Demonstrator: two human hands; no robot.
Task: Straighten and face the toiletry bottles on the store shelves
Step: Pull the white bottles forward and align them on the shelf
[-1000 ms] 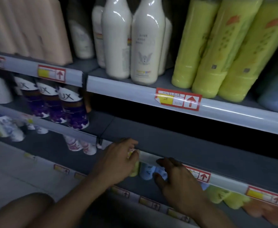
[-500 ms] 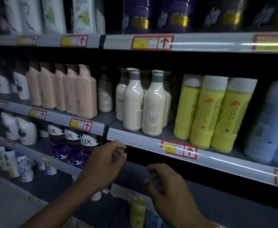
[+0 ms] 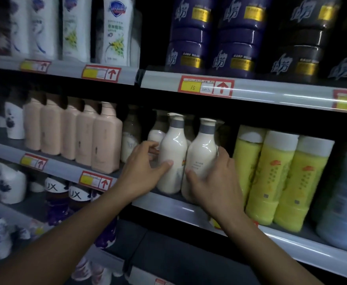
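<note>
Two cream pump bottles with grey collars stand side by side at the front of the middle shelf [image 3: 189, 210]. My left hand [image 3: 141, 171] grips the left cream bottle [image 3: 173, 153], thumb on its front and fingers behind its left side. My right hand [image 3: 215, 184] grips the right cream bottle [image 3: 201, 153], thumb across its front and fingers round its right side. More cream bottles stand behind them in shadow.
Yellow bottles [image 3: 275, 177] stand right of my hands, a pale blue bottle [image 3: 345, 198] beyond. Peach bottles [image 3: 104, 138] line up to the left. Dark purple bottles [image 3: 189, 38] and white bottles [image 3: 115, 31] fill the upper shelf. Lux bottles [image 3: 76, 202] sit below.
The view has risen from the low shelves to the middle shelf. Both hands have lifted from the lower shelf edge and now hold the two front cream bottles.
</note>
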